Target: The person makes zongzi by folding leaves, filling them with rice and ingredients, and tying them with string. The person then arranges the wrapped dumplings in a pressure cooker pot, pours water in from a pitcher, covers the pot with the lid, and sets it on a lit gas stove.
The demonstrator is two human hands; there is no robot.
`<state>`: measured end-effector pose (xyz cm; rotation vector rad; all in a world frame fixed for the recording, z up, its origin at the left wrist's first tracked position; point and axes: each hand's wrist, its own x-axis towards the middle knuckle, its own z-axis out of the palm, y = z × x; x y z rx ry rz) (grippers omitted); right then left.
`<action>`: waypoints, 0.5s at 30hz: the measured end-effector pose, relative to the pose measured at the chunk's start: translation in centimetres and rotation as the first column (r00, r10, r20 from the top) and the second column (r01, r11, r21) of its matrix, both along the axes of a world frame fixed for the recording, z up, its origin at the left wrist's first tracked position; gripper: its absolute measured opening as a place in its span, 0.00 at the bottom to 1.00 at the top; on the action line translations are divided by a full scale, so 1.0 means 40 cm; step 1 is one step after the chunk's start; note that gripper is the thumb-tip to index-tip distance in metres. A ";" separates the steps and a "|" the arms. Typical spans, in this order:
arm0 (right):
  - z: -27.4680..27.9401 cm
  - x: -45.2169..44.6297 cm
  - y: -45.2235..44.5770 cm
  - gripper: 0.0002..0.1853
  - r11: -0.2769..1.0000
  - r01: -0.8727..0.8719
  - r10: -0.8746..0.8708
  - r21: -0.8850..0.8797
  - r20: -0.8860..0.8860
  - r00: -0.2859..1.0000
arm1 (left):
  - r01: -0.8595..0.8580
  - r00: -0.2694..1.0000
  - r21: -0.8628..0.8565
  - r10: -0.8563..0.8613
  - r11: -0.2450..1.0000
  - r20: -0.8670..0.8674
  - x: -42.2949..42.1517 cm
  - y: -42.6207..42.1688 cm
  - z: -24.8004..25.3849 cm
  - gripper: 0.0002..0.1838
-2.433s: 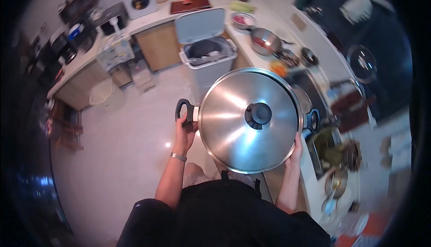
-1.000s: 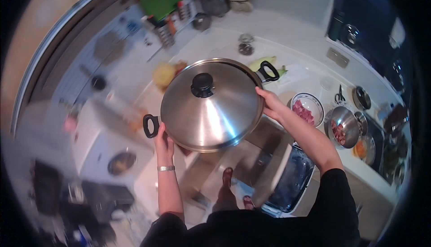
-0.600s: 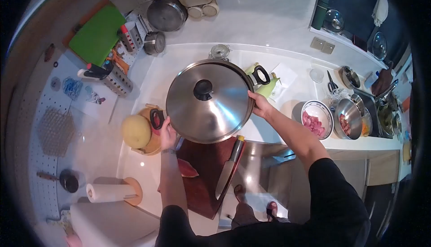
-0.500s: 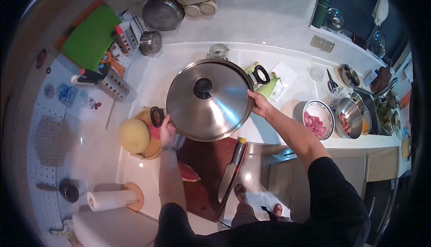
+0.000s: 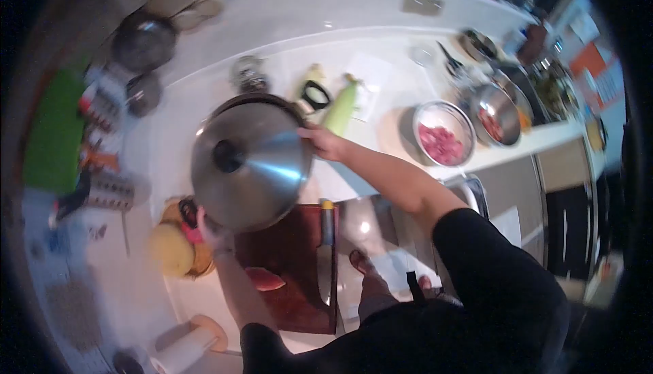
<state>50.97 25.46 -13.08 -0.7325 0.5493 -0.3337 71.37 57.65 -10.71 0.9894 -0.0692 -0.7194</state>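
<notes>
A large steel pot (image 5: 255,170) with a domed lid and black knob is held up between my two hands, tilted. My left hand (image 5: 216,236) grips its lower left side next to a black side handle. Closed on the right edge is my right hand (image 5: 323,143), just below the other black handle (image 5: 315,94). Motion blurs the fingers a little. Under the pot lies a dark red cutting board (image 5: 299,306) with a knife (image 5: 326,258) and a piece of red-fleshed food (image 5: 264,279). Corn in its husk (image 5: 342,107) lies beyond my right hand.
On the right of the counter stand a bowl of cut pink meat (image 5: 442,144) and a steel bowl (image 5: 493,112). A glass jar (image 5: 248,73) is behind the pot. A yellow melon (image 5: 170,249) sits in a basket at left, with a paper towel roll (image 5: 180,355) nearer me.
My view has swung to the right, so the counter items shift left in it. The pot stays in both hands and now looks more tilted, with its left side lower.
</notes>
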 end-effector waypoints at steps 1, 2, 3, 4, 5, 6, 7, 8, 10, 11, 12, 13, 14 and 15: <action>0.036 -0.012 0.011 0.21 0.996 0.014 -0.023 -0.085 -0.098 0.995 | -0.029 1.000 0.080 0.029 0.996 -0.002 -0.014 -0.009 0.022 0.26; 0.049 -0.026 0.002 0.22 0.997 -0.038 0.033 -0.072 -0.069 0.997 | -0.073 0.981 0.215 0.109 0.974 -0.158 -0.028 -0.035 0.065 0.27; 0.002 0.004 -0.017 0.22 0.976 -0.068 0.031 -0.209 -0.175 0.984 | -0.070 0.995 0.185 0.083 0.980 -0.064 0.040 -0.004 -0.023 0.27; 0.050 -0.021 -0.014 0.24 0.920 -0.159 0.030 -0.358 -0.341 0.940 | -0.065 0.998 0.140 0.061 0.988 0.033 0.106 0.027 -0.111 0.27; 0.098 -0.046 -0.009 0.25 0.841 -0.278 0.009 -0.465 -0.500 0.866 | -0.017 0.994 0.123 0.030 0.992 -0.109 0.094 0.022 -0.097 0.25; 0.156 -0.056 -0.007 0.28 0.842 -0.341 0.013 -0.419 -0.615 0.789 | -0.131 0.991 0.175 0.121 0.976 0.064 0.086 0.023 -0.130 0.24; 0.160 -0.085 -0.012 0.29 0.833 -0.284 0.032 -0.476 -0.469 0.882 | -0.261 0.948 0.231 0.204 0.937 0.244 0.076 0.024 -0.160 0.23; 0.164 -0.129 -0.025 0.29 0.815 -0.224 0.058 -0.534 -0.309 0.949 | -0.399 0.872 0.277 0.269 0.874 0.409 0.063 0.025 -0.188 0.22; 0.356 -0.357 -0.014 0.26 0.862 -0.207 0.127 -0.463 -0.197 0.972 | -0.769 0.637 0.089 0.745 0.633 0.196 -0.417 -0.192 0.187 0.18; 0.402 -0.453 -0.034 0.25 0.828 -0.250 0.181 -0.502 -0.184 0.966 | -0.728 0.624 -0.018 0.672 0.686 0.399 -0.396 -0.190 0.116 0.22; 0.448 -0.556 -0.055 0.25 0.787 -0.293 0.236 -0.543 -0.174 0.956 | -0.679 0.688 -0.018 0.646 0.734 0.331 -0.620 -0.275 0.232 0.36; 0.496 -0.677 -0.057 0.25 0.783 -0.269 0.210 -0.561 -0.169 0.963 | -0.550 0.778 0.015 0.506 0.835 0.373 -0.748 -0.319 0.270 0.38; 0.543 -0.811 -0.059 0.24 0.810 -0.218 0.172 -0.544 -0.135 0.976 | -0.406 0.841 0.050 0.352 0.913 0.410 -0.870 -0.361 0.307 0.40; 0.573 -0.952 -0.060 0.23 0.833 -0.163 0.129 -0.528 -0.099 0.987 | -0.353 0.840 0.055 0.290 0.934 0.459 -1.000 -0.400 0.349 0.39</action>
